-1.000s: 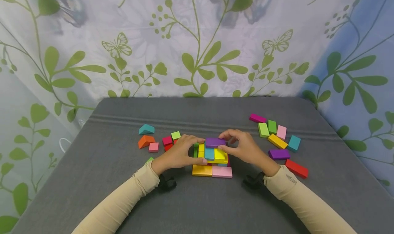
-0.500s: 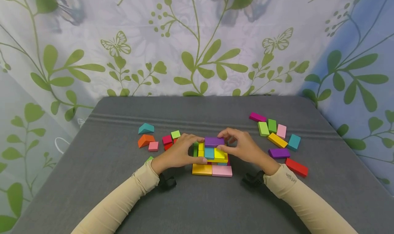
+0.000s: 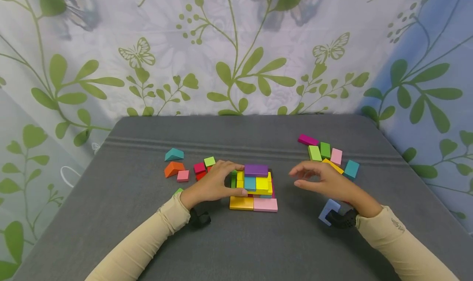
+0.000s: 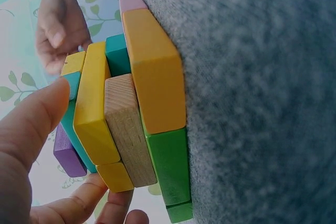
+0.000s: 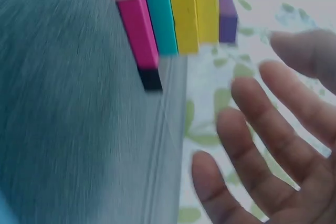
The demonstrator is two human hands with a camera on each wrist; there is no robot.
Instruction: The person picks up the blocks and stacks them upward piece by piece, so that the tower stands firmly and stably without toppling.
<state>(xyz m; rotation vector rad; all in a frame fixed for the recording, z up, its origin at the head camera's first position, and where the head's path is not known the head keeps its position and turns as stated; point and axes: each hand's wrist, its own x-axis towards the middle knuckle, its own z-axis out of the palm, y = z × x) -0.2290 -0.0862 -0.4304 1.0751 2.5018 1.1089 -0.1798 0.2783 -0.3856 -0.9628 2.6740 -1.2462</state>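
A low stack of coloured wooden blocks [image 3: 253,186] sits at the middle of the table, a purple block [image 3: 256,170] on top at its back. My left hand [image 3: 218,181] holds the stack from the left, thumb at the front and index finger by the purple block's left end. In the left wrist view, its fingertips meet the ends of a teal and a small yellow block [image 4: 114,177]. My right hand [image 3: 325,180] hovers right of the stack, loosely bent and holding nothing. In the right wrist view its fingers [image 5: 273,124] are spread, apart from the blocks.
Loose blocks lie to the right, among them a teal one [image 3: 351,169] and a magenta one [image 3: 308,139]. Left of the stack are an orange arch-like block [image 3: 174,169], a teal wedge [image 3: 174,154] and several small cubes. A patterned curtain [image 3: 236,51] hangs behind the grey table [image 3: 236,248].
My right hand has let go of the purple block and moved right, away from the stack. The purple block stays on top, and the left hand keeps its place.
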